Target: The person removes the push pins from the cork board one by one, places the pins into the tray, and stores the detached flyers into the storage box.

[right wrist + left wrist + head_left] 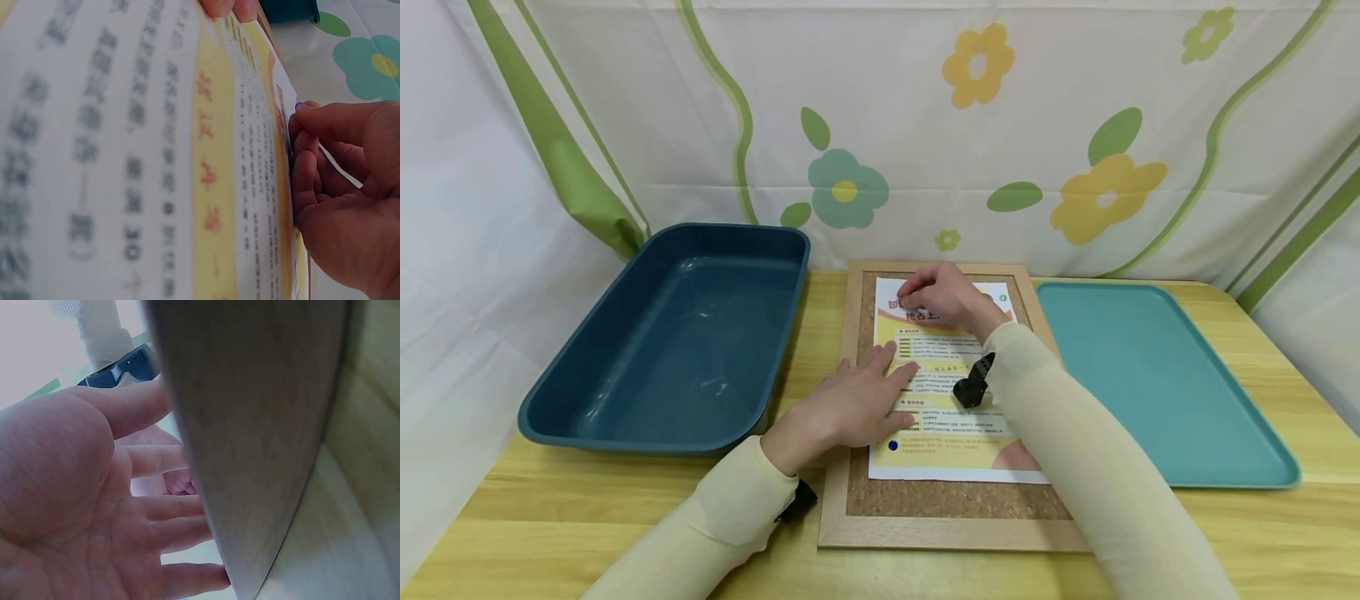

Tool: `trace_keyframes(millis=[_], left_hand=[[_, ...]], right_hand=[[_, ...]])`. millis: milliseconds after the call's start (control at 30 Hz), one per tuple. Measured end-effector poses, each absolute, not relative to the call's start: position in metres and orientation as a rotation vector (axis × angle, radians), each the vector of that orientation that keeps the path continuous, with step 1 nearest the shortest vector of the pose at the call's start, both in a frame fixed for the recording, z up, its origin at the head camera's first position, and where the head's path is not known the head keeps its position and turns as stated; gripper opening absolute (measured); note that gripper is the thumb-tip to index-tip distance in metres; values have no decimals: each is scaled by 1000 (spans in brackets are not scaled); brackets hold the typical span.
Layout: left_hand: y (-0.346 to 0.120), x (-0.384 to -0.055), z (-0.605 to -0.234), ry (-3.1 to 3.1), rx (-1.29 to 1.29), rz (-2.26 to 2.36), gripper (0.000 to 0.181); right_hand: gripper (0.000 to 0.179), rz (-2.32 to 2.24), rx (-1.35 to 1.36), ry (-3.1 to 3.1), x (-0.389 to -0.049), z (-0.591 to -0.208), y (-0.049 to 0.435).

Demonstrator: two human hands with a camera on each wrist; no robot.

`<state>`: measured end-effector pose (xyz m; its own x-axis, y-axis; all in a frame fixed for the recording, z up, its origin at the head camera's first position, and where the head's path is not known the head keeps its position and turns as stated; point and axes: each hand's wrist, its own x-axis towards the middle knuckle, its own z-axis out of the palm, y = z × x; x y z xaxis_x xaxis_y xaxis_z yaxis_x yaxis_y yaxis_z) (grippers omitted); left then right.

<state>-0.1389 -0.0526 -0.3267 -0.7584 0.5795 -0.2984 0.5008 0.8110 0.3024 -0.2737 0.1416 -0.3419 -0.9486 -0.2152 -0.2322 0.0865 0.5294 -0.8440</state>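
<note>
A printed sheet point(958, 454) with yellow bands lies on a wood-framed cork board point(955, 500). My left hand point(857, 404) rests with spread, straight fingers over the sheet's left edge; the left wrist view shows its palm beside the board's wooden frame point(250, 425). Near the sheet's top my right hand point(947, 296) pinches a small purple push pin point(300, 105) between thumb and forefinger. Only a bit of that pin shows; the fingers hide the rest. A round blue push pin point(892, 445) sits at the sheet's lower left corner.
On the left stands a deep dark blue basin point(700, 333). A flat teal tray point(1165, 383) lies to the right, beside the board. Behind the wooden table point(587, 517) hangs a white curtain point(910, 108) with flowers. Each wrist wears a black strap.
</note>
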Motion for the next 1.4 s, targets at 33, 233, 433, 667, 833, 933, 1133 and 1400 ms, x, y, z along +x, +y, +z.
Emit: trace_keyframes(millis=[33,233,433,667,833,933,1133,1400], left_hand=[[-53,-139,-327,2618,813,288,71],[-52,-139,-327,2618,810,303,70],[-52,-139,-327,2620,805,287,71],[-51,-139,-328,2624,810,273,71],[-51,-140,-329,2625,807,272,71],[-52,-140,-329,2625,800,278,71],[-53,-139,-329,2621,796,299,70],[-53,-141,-329,2629,806,308,71]], right_hand=[[16,-1380,-104,2465,-274,-342,142],[17,-1380,-98,2476,-277,-341,143],[16,-1403,-97,2466,-274,-338,141],[19,-1416,-71,2483,-269,-332,143],[21,-1430,-82,2526,-267,-329,148],[21,-1446,-92,2539,-265,-328,152],[21,-1470,-51,2551,-260,-326,162],[25,-1491,-7,2565,-254,-320,178]])
